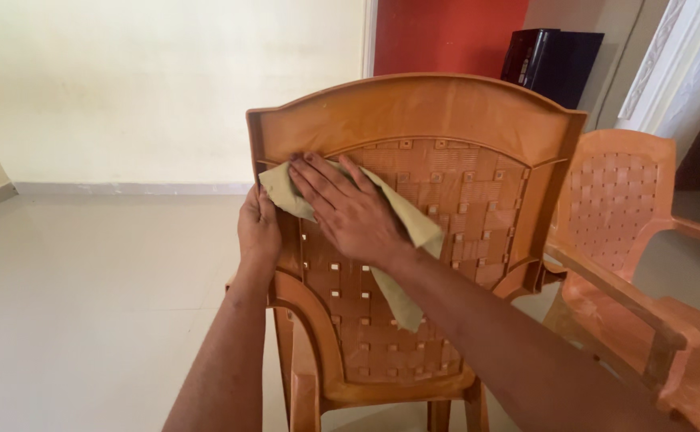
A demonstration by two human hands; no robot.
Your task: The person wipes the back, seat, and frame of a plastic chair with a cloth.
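An orange-brown plastic chair (446,112) with a woven-pattern back stands in front of me, its back toward me. My right hand (346,210) lies flat on a pale green cloth (414,228), pressing it against the upper left of the chair back. The cloth's lower end hangs down below my wrist. My left hand (258,230) grips the left edge of the chair back, thumb side toward me, just beside the cloth.
A second, lighter orange plastic chair (630,240) stands close at the right, its armrest near my right forearm. A dark box-like object (550,60) sits behind by a red wall. Pale tiled floor (86,296) stretches to the left up to a cream wall.
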